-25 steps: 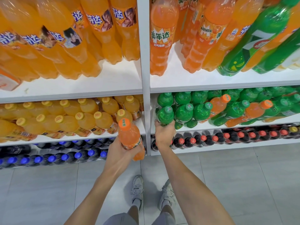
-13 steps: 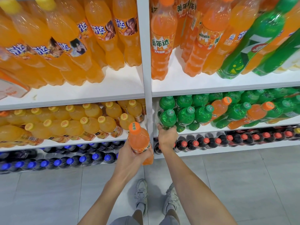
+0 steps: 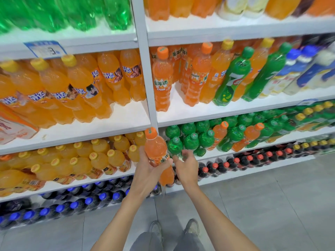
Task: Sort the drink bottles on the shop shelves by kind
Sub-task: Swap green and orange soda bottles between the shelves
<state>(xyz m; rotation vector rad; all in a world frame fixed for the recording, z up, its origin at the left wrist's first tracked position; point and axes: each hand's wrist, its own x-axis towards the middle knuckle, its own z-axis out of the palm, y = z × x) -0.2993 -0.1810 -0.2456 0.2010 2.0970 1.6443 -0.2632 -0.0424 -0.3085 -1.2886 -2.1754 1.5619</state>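
Two hands: left hand [image 3: 146,171], right hand [image 3: 186,165]. One small orange-capped orange soda bottle [image 3: 157,153] in hand. Two more small orange-capped bottles [image 3: 220,132] among the small green bottles [image 3: 191,142], which are too many to count. Two large 7-Up bottles [image 3: 233,77]. Two large Mirinda bottles [image 3: 162,80] with orange caps. Three yellow caps [image 3: 68,59] show in the left bay. Two shoes [image 3: 155,230].

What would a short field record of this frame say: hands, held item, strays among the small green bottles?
left hand: grips the held orange bottle, upright, cap up
right hand: holds nothing, fingers loosely curled beside the small green bottles
strays: two stray orange bottles standing among the green ones
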